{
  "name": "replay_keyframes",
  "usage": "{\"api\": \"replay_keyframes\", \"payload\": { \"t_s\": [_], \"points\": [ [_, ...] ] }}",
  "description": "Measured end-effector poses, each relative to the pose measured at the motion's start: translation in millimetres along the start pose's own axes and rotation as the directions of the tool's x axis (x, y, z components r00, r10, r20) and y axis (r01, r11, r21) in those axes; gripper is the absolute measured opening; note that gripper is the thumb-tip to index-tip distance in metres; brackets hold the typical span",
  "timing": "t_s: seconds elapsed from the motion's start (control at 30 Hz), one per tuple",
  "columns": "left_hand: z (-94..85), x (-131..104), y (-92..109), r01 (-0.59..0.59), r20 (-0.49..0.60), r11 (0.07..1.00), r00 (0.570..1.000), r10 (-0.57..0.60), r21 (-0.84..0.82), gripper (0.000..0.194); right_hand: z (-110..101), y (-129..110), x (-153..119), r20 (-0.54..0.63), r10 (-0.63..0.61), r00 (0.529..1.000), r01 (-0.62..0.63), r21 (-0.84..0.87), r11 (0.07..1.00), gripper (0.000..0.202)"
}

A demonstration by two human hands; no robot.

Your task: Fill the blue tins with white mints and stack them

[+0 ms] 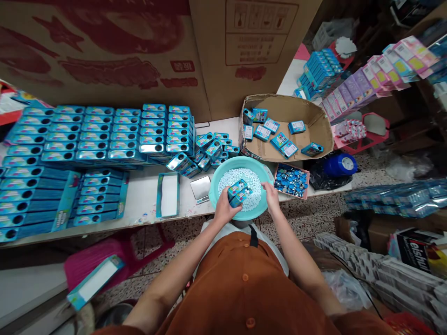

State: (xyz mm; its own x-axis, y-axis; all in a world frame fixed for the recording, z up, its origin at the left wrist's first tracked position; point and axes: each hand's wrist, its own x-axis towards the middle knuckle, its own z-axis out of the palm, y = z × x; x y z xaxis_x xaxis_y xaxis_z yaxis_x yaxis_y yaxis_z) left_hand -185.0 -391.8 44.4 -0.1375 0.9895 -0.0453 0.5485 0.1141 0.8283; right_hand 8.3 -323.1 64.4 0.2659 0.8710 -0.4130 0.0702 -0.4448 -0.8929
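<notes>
A light turquoise basin [216, 173] stands at the table's front edge, with small white pellets [230, 177] in it. Over its middle, my left hand [225, 204] grips two blue tins [238, 192] side by side, white pellets showing at their openings. My right hand [270, 195] is at the basin's right rim, its fingers bent close together; whether anything is between them is too small to tell. Just right of the basin lies a shallow box of blue and silver caps [291, 180]. Left of the basin are a small scale [200, 187] and loose blue tins [213, 150].
Stacked blue tins [94, 135] fill the table's left side. An open cardboard box [312, 109] with several tins stands behind the caps. An empty tray [168, 195] lies left of the scale. A large carton [139, 46] rises behind; a pink stool [104, 260] stands below.
</notes>
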Motion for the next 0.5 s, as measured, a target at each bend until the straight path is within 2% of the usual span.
{"api": "replay_keyframes", "payload": {
  "t_s": [0.13, 0.4, 0.5],
  "points": [
    [4.3, 1, 0, -0.006, -0.002, 0.999, 1.0, 0.006, 0.042, 0.08, -4, 5, -4, 0.016, 0.035, 0.999, -0.035, -0.015, 0.999, 0.04],
    [0.5, 5, 4, -0.007, 0.032, 0.993, 0.999, 0.003, 0.12, 0.081, -15, 10, -1, 0.046, 0.025, 0.999, -0.023, -0.052, 0.998, 0.036],
    [2.7, 1, 8, 0.05, 0.026, 0.99, 0.998, -0.054, 0.133, 0.081, -18, 15, 1, 0.043, 0.036, 0.998, -0.033, -0.057, 0.998, 0.034]
  ]
}}
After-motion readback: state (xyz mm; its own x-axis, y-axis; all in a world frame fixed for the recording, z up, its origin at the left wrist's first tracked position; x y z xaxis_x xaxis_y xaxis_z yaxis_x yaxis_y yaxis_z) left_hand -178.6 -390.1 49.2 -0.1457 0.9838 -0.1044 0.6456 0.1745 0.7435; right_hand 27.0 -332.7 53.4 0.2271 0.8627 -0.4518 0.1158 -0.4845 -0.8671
